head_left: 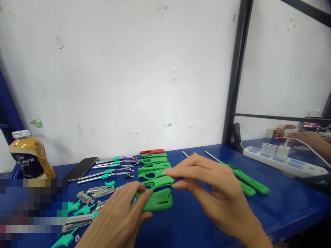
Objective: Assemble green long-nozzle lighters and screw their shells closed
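My left hand (121, 213) is closed around a green lighter casing (157, 200), pressing it between thumb and fingers; part of it is hidden under them. In a pinch between thumb and forefinger, my right hand (212, 186) holds a thin dark metal piece (171, 190), whose tip meets the hole at the casing's right end. Most of that piece is covered, so its kind is unclear. Just behind the hands lies a row of green lighter casings (155, 165), with a red casing (152, 151) at the back.
Metal lighter tubes with wires (98, 174), clear fuel tanks (84, 197) and teal triggers (84, 209) lie left. Green lighters with rods (249, 181) lie right, before a white power strip (284, 162). A phone (81, 168) and juice bottle (32, 155) stand back left. Another person's hand (307, 137) shows far right.
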Motion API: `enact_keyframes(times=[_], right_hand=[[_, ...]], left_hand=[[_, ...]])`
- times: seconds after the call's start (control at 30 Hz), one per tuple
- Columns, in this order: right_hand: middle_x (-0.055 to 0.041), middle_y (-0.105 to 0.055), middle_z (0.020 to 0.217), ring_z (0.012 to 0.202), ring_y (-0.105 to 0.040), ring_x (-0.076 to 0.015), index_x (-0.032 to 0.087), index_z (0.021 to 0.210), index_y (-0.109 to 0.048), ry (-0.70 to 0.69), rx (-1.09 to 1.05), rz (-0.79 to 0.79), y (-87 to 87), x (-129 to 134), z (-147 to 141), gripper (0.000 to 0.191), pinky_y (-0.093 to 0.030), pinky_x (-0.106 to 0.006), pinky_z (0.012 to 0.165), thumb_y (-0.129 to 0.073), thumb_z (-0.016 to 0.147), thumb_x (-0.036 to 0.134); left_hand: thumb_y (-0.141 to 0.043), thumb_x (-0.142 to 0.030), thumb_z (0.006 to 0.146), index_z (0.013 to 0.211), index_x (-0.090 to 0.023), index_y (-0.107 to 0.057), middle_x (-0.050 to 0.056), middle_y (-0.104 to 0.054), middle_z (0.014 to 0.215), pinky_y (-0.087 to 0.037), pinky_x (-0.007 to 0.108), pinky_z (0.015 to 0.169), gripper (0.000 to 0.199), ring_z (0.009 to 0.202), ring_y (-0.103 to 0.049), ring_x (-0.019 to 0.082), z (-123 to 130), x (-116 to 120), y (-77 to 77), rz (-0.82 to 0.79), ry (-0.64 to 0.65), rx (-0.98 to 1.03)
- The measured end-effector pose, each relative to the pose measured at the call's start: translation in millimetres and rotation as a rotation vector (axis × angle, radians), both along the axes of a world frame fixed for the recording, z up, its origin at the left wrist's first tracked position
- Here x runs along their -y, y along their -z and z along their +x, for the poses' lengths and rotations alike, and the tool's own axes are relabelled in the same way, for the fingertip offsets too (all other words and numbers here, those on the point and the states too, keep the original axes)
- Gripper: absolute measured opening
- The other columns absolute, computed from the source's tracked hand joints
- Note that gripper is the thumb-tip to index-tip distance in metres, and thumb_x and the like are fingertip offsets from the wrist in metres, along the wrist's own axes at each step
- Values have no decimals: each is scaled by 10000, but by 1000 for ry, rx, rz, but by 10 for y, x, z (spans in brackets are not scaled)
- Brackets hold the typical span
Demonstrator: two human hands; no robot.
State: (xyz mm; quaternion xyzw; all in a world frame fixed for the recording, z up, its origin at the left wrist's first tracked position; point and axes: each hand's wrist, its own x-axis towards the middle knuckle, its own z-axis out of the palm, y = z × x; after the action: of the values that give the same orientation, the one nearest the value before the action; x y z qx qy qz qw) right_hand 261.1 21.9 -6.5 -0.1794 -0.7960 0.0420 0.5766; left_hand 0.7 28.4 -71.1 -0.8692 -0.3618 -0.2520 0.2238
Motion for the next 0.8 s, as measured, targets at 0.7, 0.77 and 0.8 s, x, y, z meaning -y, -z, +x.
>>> enact_keyframes(times=[0.7,0.77,0.8], right_hand=[[-17,-720,819,690,-721,-122,213,1058,-844,113,33,75,-22,-39,1,133,-591,-176,614,-824,926,200],[-17,-723,840,712,-723,-123,220,1080,-844,150,48,69,-28,-30,16,160,-600,-177,646,-835,924,252],[-28,-745,905,770,-740,-131,228,1135,-834,146,62,43,-30,-23,28,196,-613,-182,695,-815,944,270]], left_hand=[[-672,-121,922,1313,-267,-601,70,-722,1191,-628,374,835,424,998,-737,280,-19,-54,-27,2,-17,-58],[-674,-121,922,1331,-262,-593,75,-723,1202,-626,383,849,440,1018,-735,289,-16,-60,-27,10,-24,-65],[-674,-125,927,1335,-261,-590,75,-724,1203,-626,383,850,438,1020,-736,289,-18,-61,-27,8,-30,-69]])
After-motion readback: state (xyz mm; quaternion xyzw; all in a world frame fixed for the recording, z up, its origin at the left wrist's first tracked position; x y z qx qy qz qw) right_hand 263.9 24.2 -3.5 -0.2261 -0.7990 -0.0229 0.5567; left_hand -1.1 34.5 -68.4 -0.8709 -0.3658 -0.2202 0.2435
